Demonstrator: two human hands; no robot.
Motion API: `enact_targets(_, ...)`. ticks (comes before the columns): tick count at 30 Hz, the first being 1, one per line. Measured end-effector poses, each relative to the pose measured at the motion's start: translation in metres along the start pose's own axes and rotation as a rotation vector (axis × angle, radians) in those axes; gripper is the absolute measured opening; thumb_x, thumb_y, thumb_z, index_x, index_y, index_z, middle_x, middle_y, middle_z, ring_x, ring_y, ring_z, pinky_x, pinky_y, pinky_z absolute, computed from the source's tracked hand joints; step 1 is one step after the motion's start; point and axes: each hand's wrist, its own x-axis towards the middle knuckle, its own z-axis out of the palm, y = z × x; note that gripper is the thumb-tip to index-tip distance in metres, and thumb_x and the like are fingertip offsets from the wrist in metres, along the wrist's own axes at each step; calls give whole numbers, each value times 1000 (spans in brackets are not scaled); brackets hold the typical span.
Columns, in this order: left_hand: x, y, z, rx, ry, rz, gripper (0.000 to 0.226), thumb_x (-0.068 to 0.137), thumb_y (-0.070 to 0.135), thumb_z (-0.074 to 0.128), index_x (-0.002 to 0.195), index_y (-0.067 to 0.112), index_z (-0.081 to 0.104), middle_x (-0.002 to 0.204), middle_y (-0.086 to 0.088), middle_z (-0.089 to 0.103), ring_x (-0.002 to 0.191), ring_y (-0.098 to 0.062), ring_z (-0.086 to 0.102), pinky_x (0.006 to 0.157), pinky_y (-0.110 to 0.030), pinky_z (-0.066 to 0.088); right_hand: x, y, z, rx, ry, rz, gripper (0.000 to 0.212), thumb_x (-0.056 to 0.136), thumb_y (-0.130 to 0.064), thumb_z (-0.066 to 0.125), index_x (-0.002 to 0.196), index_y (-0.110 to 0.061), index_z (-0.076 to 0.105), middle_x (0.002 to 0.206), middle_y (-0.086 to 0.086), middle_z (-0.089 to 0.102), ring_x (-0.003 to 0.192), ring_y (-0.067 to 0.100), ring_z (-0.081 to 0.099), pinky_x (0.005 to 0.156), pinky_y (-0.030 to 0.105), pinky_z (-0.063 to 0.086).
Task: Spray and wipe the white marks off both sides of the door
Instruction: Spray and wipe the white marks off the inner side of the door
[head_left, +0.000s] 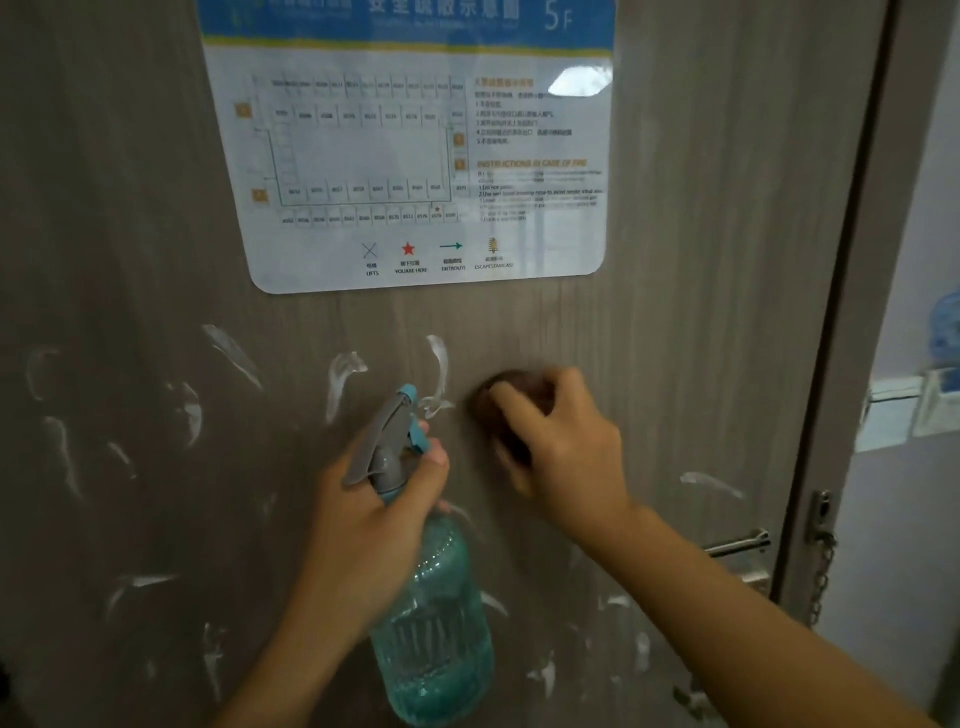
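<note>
The grey-brown wood-grain door (675, 312) fills the view, smeared with white marks (343, 379) across its lower half. My left hand (363, 519) grips the neck of a teal spray bottle (431, 623) with a grey and blue trigger head, held upright near the door. My right hand (561, 441) presses a dark brown cloth (506, 410) against the door, just right of a curved white mark (439, 364). Most of the cloth is hidden under my fingers.
An evacuation plan poster (415, 156) is stuck on the door above my hands. A metal door handle (737, 545) and a security chain (823, 561) sit at the door's right edge. Beyond the frame is a pale wall with a shelf (904, 405).
</note>
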Motion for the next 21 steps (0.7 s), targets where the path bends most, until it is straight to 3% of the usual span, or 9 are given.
enact_targets(2, 3, 0, -2, -22, -23, -13, 9, 98, 15, 71, 104, 22, 73, 89, -7, 76, 74, -20, 76, 64, -14, 54, -3, 9, -6, -31, -86, -92, 44, 83, -34, 71, 125, -23, 64, 112, 11, 43, 88, 35, 59, 48, 37, 52)
enact_targets(4, 3, -2, -3, -33, -55, -21, 9, 98, 15, 70, 104, 22, 73, 90, -10, 75, 71, -22, 76, 64, -20, 57, 11, 22, -17, -38, 8, 67, 41, 86, -36, 73, 125, -27, 63, 114, 8, 43, 87, 29, 56, 50, 39, 53)
enact_targets(6, 3, -4, -3, -35, -69, -15, 7, 98, 15, 70, 101, 22, 73, 90, -17, 72, 72, -35, 72, 65, -29, 57, 27, 32, -25, -32, 163, 290, 36, 90, -37, 70, 124, -29, 64, 113, 5, 42, 85, 20, 48, 54, 38, 54)
enact_targets(8, 4, -3, -2, -43, -66, -11, 7, 99, 15, 70, 101, 20, 73, 91, -20, 70, 74, -40, 69, 64, -29, 56, 33, 28, -23, -26, 242, 408, 34, 92, -36, 69, 124, -28, 65, 114, 6, 42, 84, 18, 46, 57, 37, 54)
enact_targets(11, 4, -3, 4, -81, -45, -25, 9, 98, 11, 70, 105, 16, 73, 90, -11, 74, 70, -28, 74, 65, -21, 58, 11, 4, -6, 6, 109, 198, 40, 88, -34, 71, 128, -27, 65, 116, 6, 40, 89, 26, 52, 58, 35, 51)
enact_targets(13, 3, -4, 8, -87, -39, -34, 10, 98, 11, 70, 106, 17, 72, 91, -5, 75, 68, -23, 76, 68, -29, 60, -18, 1, 0, -19, -72, -39, 48, 83, -36, 72, 129, -26, 63, 115, 6, 40, 91, 30, 57, 53, 34, 50)
enact_targets(15, 0, -5, 10, -79, -41, -37, 11, 99, 13, 69, 107, 20, 72, 92, -1, 77, 70, -21, 77, 74, -38, 62, -36, 18, -3, -44, -135, -95, 49, 81, -37, 74, 127, -26, 62, 113, 7, 43, 87, 32, 61, 48, 34, 50)
enact_targets(18, -6, -6, 10, -67, -26, -36, 12, 99, 15, 69, 106, 23, 72, 90, 1, 77, 71, -20, 77, 82, -48, 62, -37, 48, -13, -35, 1, 135, 46, 80, -32, 79, 123, -26, 66, 114, 9, 44, 84, 32, 60, 51, 41, 57)
enact_targets(21, -9, -7, 14, -55, -7, -30, 13, 99, 14, 69, 103, 26, 72, 87, 0, 76, 72, -24, 76, 84, -55, 61, -22, 43, -12, 7, 137, 426, 37, 85, -33, 75, 121, -26, 67, 114, 8, 42, 82, 27, 54, 55, 40, 56)
